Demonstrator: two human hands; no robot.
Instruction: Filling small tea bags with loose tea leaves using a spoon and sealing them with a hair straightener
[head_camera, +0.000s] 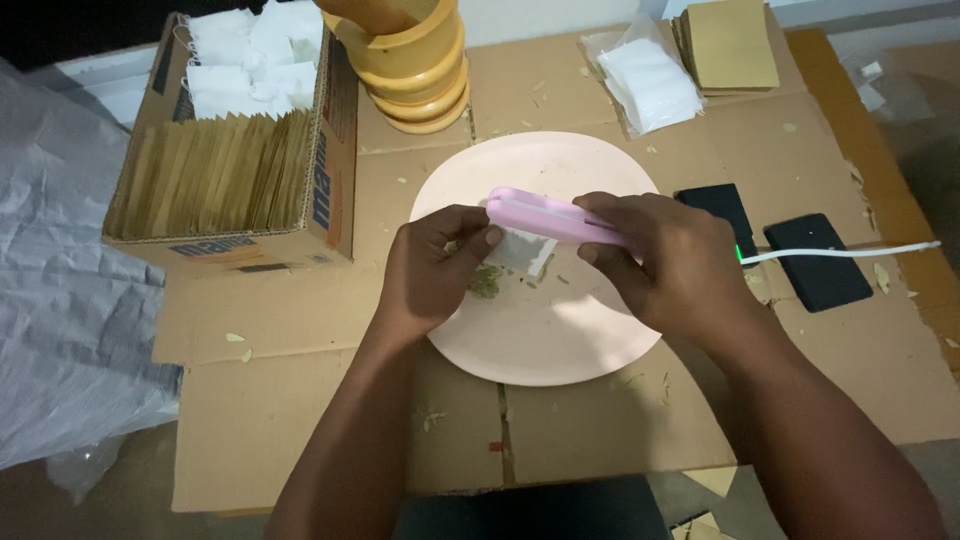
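**Pink clamp tool and white sachet, held over plate**

Pink clamp tool: long axis runs left to right, tilted slightly down to the right; right hand pressed together around its right end. White sachet: hangs just below the tool's left half, above the pink plate, pinched by the left hand. Both wrists angle inward over the cardboard-covered tabletop. Left hand nearer the sachet.

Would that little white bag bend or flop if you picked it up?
Probably floppy: the small white bag looks thin and papery, pinched in the pink clamp tool. Likely very light too. It may tear or spill, since green crumbs lie on the pink plate.
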